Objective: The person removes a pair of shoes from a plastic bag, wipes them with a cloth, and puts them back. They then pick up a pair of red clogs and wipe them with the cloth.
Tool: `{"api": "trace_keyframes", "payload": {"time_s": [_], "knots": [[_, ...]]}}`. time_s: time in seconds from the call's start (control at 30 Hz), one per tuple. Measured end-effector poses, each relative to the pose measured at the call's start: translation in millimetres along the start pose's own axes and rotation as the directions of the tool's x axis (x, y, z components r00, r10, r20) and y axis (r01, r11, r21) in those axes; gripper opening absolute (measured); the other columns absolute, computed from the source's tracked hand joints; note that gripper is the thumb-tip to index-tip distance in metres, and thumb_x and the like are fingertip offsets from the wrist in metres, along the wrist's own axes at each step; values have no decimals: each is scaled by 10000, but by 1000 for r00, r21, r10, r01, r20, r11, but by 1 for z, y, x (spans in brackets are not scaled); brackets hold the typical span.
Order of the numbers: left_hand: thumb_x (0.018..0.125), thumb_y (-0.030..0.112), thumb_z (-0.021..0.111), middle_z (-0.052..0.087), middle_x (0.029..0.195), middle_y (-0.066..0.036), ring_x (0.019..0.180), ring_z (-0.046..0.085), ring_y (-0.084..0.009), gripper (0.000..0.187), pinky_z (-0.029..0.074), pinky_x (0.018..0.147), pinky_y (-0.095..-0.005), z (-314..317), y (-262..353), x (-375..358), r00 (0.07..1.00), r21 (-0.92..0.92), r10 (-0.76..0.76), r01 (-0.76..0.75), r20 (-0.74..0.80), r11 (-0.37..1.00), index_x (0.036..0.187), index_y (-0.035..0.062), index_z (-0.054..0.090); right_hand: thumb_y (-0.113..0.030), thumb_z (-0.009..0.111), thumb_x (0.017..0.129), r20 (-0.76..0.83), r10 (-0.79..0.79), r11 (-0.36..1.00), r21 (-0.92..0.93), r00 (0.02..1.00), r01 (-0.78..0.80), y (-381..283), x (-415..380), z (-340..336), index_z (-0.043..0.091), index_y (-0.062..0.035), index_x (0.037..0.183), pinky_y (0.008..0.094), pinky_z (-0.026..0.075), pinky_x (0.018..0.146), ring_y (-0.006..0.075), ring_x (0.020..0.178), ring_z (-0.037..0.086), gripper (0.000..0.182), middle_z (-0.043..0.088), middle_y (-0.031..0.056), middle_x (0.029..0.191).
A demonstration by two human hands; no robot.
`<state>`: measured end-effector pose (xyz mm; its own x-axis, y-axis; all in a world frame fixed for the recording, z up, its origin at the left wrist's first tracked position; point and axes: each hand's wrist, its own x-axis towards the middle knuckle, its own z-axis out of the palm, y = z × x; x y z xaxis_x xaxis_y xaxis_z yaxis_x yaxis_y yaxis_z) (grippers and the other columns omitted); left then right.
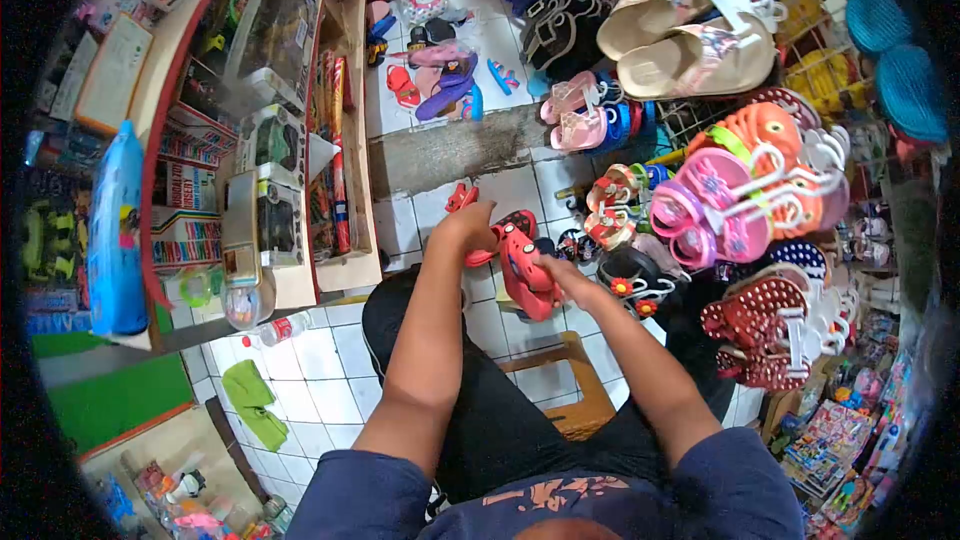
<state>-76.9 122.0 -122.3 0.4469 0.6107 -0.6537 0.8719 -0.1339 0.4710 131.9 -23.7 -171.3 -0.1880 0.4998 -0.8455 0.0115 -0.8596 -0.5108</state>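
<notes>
My right hand [566,278] is wrapped around the side of a red child's clog [528,275] with dark spots, its sole end pointing toward my lap. To its left, my left hand [468,226] is closed on a red shoe [481,259], parts of which show beyond and below the fingers. Most of the left fingers are hidden behind the back of the hand. Another dark-spotted red shoe part [517,224] shows between the two hands. Both hands are held low over the white tiles, in front of my knees.
Sandals on white hangers, including a pink pair [702,202] and a beige pair [690,30], crowd the right rack. Loose slippers [447,90] lie ahead on the floor. A wooden shelf [345,140] stands at left; a brown stool [578,410] is between my legs.
</notes>
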Motion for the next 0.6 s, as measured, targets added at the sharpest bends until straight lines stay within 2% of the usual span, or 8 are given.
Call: {"api": "trace_keyframes", "payload": {"time_s": [0.07,0.1,0.17,0.2,0.27,0.43,0.5,0.6], "knots": [[660,143,831,603,1281,-199,1159,594,-331,804,482,976,-399,1,13,-8,977,67,209,-212,47,975,1387,54,499,-649,601,819,14,-50,998,24,999,50,-12,-37,1,649,-82,1089,298,461,501,163,665,618,630,659,46,854],[660,143,831,603,1281,-199,1159,594,-331,804,482,976,-399,3,19,-10,977,77,209,-212,44,974,1387,54,499,-649,601,819,16,-60,998,27,998,59,-12,-52,-5,649,-82,1089,298,461,501,163,665,618,630,659,46,854],[631,133,873,599,1285,-133,1168,568,-270,857,483,960,-384,8,35,-6,815,-185,498,-463,297,867,1396,68,491,-664,563,835,7,-2,987,-161,1000,3,-14,-85,-24,651,-107,1090,282,406,459,138,602,577,619,628,20,767],[631,133,873,599,1285,-133,1168,568,-270,857,483,960,-384,13,42,-5,813,-176,502,-470,295,865,1396,68,491,-664,563,835,2,-13,987,-159,1000,13,-13,-108,-26,651,-107,1090,282,406,459,138,602,577,619,628,20,767],[645,131,886,596,1282,-95,1148,555,-214,845,474,958,-367,28,53,-6,595,-311,747,-679,298,665,1390,63,492,-706,475,858,-42,-150,976,-166,988,141,-12,-158,-23,649,-130,1052,274,327,415,113,531,519,633,596,2,692],[644,100,894,613,1243,-59,1103,567,-155,808,468,964,-341,34,90,-39,587,-442,684,-523,432,728,1354,47,512,-764,368,867,-69,-100,986,126,993,108,9,-178,-34,624,-149,1144,260,266,420,92,555,514,721,649,-5,772],[658,84,880,625,1232,-54,1104,569,-140,780,475,951,-335,25,97,-53,575,-523,779,-597,249,608,1347,48,517,-760,364,877,-169,-150,942,276,974,193,11,-156,-33,621,-151,1146,260,280,430,101,555,507,714,657,-10,795],[717,82,813,685,1121,-70,1054,602,-155,524,482,925,-331,18,86,-57,753,-418,650,-560,102,715,1204,23,629,-784,322,890,-228,-313,891,267,922,368,8,-124,-24,613,-137,1176,254,313,446,104,542,480,765,654,-5,822]]}}
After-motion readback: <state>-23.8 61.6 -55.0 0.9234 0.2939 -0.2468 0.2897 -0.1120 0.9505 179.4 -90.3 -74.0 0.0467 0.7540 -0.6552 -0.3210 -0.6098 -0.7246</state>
